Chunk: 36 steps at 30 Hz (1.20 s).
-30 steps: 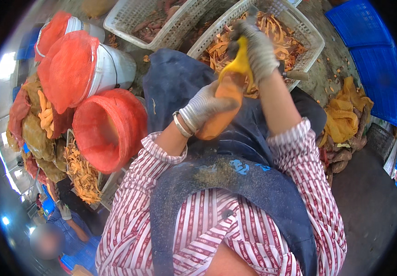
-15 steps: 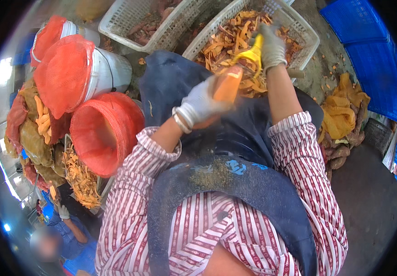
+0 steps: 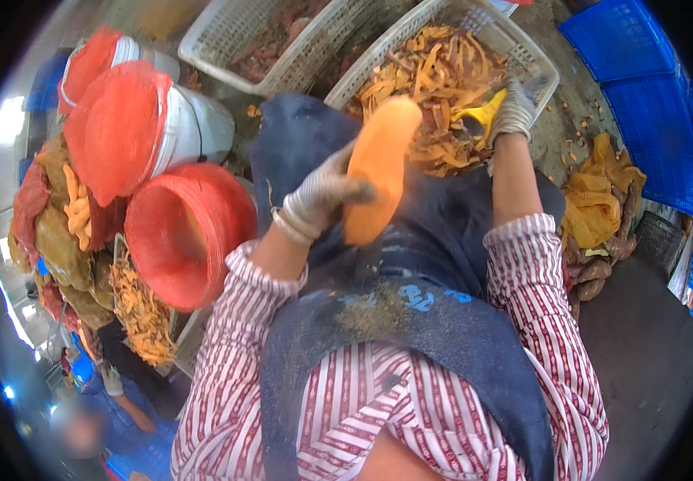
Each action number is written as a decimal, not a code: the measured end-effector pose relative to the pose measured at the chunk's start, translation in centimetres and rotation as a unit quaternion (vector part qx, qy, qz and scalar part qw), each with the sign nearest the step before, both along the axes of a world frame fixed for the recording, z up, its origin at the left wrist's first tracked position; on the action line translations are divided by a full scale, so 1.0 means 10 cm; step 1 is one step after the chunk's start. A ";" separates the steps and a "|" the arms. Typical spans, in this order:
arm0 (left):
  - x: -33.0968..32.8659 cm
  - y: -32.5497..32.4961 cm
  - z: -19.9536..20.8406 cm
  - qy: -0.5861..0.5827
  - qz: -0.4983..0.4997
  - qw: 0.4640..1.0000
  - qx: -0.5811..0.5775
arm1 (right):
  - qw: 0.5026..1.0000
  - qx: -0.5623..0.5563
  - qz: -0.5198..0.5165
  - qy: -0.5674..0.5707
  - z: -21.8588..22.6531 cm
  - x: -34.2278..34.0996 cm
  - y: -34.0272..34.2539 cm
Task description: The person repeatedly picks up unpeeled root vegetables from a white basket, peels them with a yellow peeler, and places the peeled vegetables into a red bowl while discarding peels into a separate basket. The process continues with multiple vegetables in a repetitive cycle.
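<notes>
A peeled orange sweet potato (image 3: 384, 168) is gripped in my gloved left hand (image 3: 326, 192), raised over my dark apron (image 3: 451, 212). Its surface looks orange all over on the side I see. My gloved right hand (image 3: 515, 111) is closed on a yellow peeler (image 3: 483, 112), held apart from the sweet potato. Beneath the peeler lies a heap of orange and brown peelings (image 3: 423, 76) in a white perforated crate (image 3: 535, 68) in front of me.
A second white crate (image 3: 258, 76) with unpeeled roots stands beside it. To the left are a red mesh-lined bucket (image 3: 238, 240) and white buckets (image 3: 202, 124). Blue crates (image 3: 651, 104) and a yellow mesh sack (image 3: 591, 204) are on the right. Another person's gloved hand (image 3: 111, 378) shows lower left.
My left hand has turned the sweet potato upright and brought it a little left. The peeler, earlier near its tip, has moved right and away with my right hand.
</notes>
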<state>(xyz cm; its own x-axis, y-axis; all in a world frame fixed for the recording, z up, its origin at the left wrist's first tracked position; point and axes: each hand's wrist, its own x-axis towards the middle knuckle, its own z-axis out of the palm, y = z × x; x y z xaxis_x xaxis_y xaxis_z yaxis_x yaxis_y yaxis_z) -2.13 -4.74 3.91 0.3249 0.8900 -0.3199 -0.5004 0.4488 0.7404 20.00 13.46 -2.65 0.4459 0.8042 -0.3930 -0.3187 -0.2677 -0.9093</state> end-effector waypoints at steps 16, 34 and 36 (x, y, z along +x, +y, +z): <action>0.16 -0.05 -0.28 -0.342 0.080 0.910 -0.218 | 0.903 0.150 0.201 0.350 0.85 -0.77 -0.79; 0.27 -0.11 -0.33 -0.393 0.041 0.889 -0.232 | 0.901 0.200 0.197 0.330 0.82 -0.59 -0.65; 0.29 -0.14 -0.15 -0.299 0.083 0.918 -0.248 | 0.921 0.163 0.186 0.303 0.77 -0.79 -0.82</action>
